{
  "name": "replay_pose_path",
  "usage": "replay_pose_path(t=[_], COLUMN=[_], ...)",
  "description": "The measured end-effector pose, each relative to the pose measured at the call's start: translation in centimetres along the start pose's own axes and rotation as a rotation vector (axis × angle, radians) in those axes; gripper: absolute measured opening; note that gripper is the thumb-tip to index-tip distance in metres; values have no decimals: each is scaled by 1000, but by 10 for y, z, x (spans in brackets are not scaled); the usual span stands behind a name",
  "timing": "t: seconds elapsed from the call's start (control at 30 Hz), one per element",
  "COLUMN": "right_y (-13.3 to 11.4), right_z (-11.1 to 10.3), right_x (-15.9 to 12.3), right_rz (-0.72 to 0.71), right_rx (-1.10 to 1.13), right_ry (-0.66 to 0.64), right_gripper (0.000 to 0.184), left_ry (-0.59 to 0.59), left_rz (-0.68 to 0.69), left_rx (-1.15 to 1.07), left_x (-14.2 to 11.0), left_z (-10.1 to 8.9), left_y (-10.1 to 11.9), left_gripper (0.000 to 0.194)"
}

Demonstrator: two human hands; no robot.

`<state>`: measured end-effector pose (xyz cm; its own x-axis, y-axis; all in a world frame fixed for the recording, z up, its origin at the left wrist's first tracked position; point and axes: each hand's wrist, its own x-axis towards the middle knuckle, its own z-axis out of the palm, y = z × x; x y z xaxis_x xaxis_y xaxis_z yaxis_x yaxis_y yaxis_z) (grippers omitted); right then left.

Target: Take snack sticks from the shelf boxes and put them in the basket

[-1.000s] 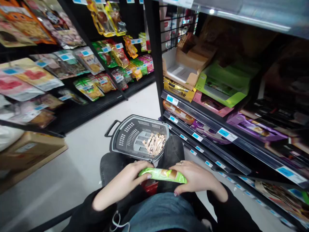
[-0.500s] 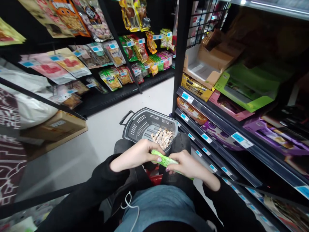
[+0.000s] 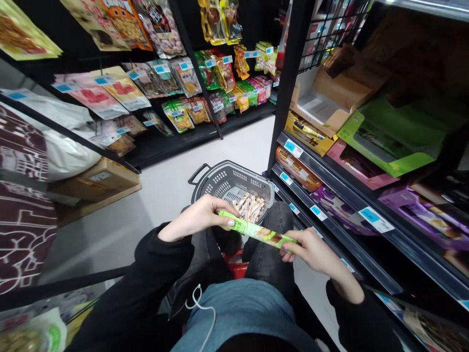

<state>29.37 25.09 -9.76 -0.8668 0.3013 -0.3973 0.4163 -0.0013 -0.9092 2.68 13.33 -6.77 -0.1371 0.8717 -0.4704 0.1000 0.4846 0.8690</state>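
The left hand (image 3: 205,214) pinches one end of a long green packet (image 3: 261,232) and the right hand (image 3: 309,250) pinches the other, maybe so it stays straight with its picture side up. The packet is over the lap, just by the near edge of a grey basket (image 3: 212,182), which sits on the floor (image 3: 164,178) by the knees, maybe so it is easy to reach. Small thin packets (image 3: 251,208) lie in a messy heap inside it, and an open green box (image 3: 403,168) sits on the shelf (image 3: 333,182)
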Motion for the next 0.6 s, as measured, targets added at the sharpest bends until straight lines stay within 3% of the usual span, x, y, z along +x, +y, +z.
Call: replay_pose_path(t=[0.07, 0.17, 0.3, 0.47, 0.6], right_y=[10, 33, 62, 64, 32], right_z=[-6, -21, -39, -43, -66], right_x=[2, 1, -6, -11, -25], right_rz=[7, 2, -16, -57, -125], right_rx=[23, 106, 202, 148, 29], right_ry=[108, 381, 618, 659, 722], right_gripper=[27, 32, 36, 37, 33], left_ry=[41, 181, 359, 424, 293], left_rz=[-2, -2, -5, -52, -13], left_rx=[-30, -59, 17, 253, 349], left_x=[5, 21, 64, 117, 121], left_z=[-8, -27, -35, 7, 44], left_y=[-12, -43, -96, -135, -146], left_gripper=[24, 30, 41, 38, 33])
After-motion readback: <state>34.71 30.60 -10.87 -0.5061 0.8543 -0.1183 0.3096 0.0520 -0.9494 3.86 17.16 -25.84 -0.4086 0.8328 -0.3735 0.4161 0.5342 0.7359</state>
